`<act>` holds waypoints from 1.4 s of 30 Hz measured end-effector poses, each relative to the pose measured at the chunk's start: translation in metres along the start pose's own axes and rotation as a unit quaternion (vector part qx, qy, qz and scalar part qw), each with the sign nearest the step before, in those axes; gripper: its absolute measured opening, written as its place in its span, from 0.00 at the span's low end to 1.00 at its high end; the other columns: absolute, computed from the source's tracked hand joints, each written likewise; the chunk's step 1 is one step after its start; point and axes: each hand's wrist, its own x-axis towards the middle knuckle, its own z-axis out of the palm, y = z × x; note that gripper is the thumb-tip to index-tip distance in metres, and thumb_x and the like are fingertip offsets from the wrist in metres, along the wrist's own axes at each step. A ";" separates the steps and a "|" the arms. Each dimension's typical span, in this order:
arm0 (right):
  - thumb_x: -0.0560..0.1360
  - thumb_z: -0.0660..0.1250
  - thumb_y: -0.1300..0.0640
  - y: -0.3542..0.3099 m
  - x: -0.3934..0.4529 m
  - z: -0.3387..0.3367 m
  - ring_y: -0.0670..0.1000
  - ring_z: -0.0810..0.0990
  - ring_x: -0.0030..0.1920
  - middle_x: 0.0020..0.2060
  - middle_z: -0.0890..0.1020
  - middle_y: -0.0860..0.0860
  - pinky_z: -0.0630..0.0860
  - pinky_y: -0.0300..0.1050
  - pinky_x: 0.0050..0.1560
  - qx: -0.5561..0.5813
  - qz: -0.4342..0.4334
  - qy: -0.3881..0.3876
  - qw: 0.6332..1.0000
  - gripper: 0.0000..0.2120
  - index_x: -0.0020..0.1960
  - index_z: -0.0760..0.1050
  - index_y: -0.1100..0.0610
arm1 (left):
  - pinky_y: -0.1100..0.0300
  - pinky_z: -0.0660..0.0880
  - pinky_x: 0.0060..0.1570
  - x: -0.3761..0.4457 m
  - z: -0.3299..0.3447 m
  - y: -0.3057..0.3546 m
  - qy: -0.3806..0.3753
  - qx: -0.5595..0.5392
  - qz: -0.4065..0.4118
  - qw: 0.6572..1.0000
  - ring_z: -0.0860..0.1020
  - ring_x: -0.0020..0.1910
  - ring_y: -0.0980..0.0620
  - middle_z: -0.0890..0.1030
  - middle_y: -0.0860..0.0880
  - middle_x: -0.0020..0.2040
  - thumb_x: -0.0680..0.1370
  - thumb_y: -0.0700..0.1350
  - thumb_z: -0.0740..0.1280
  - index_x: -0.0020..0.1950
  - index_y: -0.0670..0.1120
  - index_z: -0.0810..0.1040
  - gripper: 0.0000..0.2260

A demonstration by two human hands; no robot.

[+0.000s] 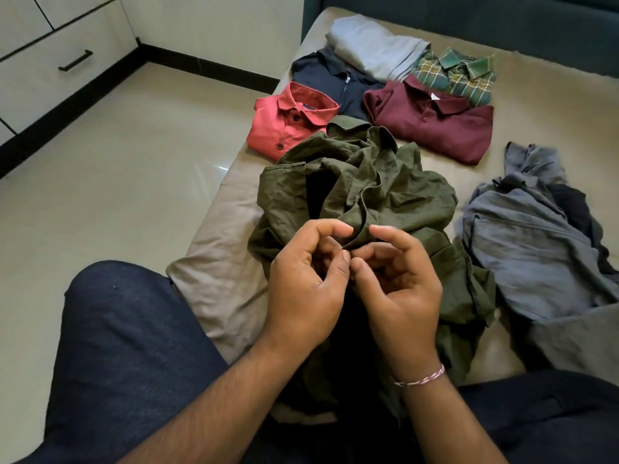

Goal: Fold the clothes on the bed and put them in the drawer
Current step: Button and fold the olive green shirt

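Both hands, left (pixel 303 286) and right (pixel 398 283), grip the olive shirt's (pixel 385 192) placket on the bed (pixel 214 276).

Crumpled olive-green shirt (pixel 361 192) unfolded on the bed (pixel 214 262); folded shirts beyond; grey heap (pixel 522 242) beside

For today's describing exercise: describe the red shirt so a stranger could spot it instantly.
Start at the beige bed and look to its left edge beside the floor. The red shirt lies there folded, collar up, just beyond the crumpled olive shirt. Unlike the maroon polo, it is bright coral-red with dark buttons.
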 end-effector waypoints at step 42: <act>0.71 0.78 0.56 -0.072 0.156 -0.107 0.44 0.83 0.39 0.39 0.87 0.47 0.79 0.36 0.42 -0.254 -0.026 -0.104 0.961 0.03 0.42 0.86 0.50 | 0.65 0.75 0.48 0.217 -0.074 0.070 -0.295 0.379 0.226 0.848 0.80 0.46 0.57 0.83 0.55 0.47 0.76 0.43 0.77 0.52 0.51 0.87 0.06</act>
